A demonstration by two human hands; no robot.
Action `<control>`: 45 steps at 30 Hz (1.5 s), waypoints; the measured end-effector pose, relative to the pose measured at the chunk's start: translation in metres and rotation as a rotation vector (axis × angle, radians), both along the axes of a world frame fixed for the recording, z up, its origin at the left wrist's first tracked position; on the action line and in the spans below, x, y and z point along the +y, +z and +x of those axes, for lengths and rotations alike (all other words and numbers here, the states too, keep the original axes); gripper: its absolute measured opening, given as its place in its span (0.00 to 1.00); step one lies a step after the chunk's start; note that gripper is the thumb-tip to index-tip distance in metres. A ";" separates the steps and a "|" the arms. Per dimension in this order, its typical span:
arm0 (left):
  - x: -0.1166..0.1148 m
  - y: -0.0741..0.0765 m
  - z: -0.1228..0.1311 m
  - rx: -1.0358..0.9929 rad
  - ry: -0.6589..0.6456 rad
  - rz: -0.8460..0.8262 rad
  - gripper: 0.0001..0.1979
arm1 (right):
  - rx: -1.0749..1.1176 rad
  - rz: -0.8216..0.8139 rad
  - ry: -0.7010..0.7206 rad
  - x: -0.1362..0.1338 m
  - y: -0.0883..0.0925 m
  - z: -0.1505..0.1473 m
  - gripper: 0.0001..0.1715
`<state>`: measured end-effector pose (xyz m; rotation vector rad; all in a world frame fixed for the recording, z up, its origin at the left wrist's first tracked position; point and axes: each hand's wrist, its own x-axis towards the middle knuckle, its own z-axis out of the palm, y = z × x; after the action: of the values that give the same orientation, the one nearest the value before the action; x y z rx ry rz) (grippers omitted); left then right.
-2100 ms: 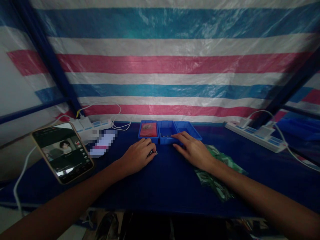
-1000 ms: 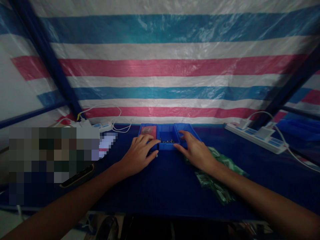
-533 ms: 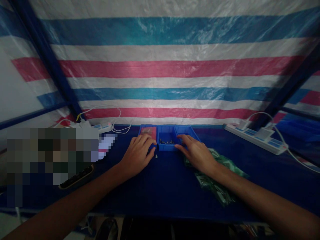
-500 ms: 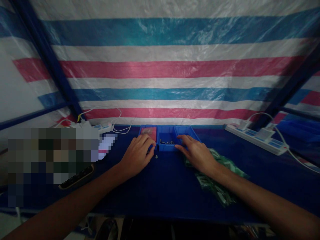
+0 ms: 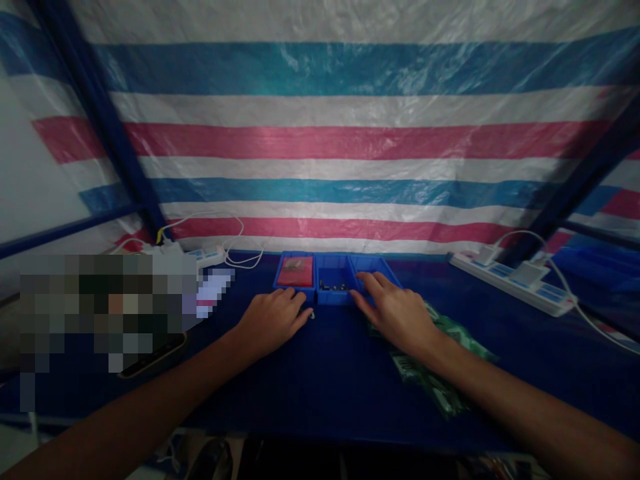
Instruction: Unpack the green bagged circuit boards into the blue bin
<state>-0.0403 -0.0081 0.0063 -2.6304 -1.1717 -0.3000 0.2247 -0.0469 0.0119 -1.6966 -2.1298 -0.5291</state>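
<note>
Three small blue bins stand side by side at the back of the table. In the left bin (image 5: 281, 285) lies a red packet (image 5: 296, 273); the middle bin (image 5: 334, 298) holds several small dark metal pieces (image 5: 334, 287). My left hand (image 5: 270, 323) rests low in front of the left bin, thumb apart from the fingers. Just off its thumb tip, a tiny metal piece (image 5: 312, 315) sits on the table; its kind is too small to tell. My right hand (image 5: 397, 310) is at the right bin (image 5: 383, 264), partly covering it, with thumb and fingers apart and nothing visible between them.
Green-and-clear plastic bags (image 5: 440, 373) lie under and beside my right forearm. A white power strip (image 5: 515, 283) with plugs stands at the right, another (image 5: 207, 256) with a loose cable at the back left. A dark phone-like object (image 5: 155, 355) lies near a blurred-out area.
My left hand has drawn back toward me and left, uncovering the red packet in the left bin. My right hand has stayed nearly in place.
</note>
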 end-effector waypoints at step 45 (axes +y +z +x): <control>0.000 -0.017 0.006 -0.083 -0.164 -0.206 0.08 | 0.138 -0.449 0.741 -0.001 -0.008 -0.010 0.26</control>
<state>-0.0341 -0.0080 -0.0102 -2.9273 -1.0649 -0.3390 0.2145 -0.0474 0.0037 -0.9352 -2.6609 0.2867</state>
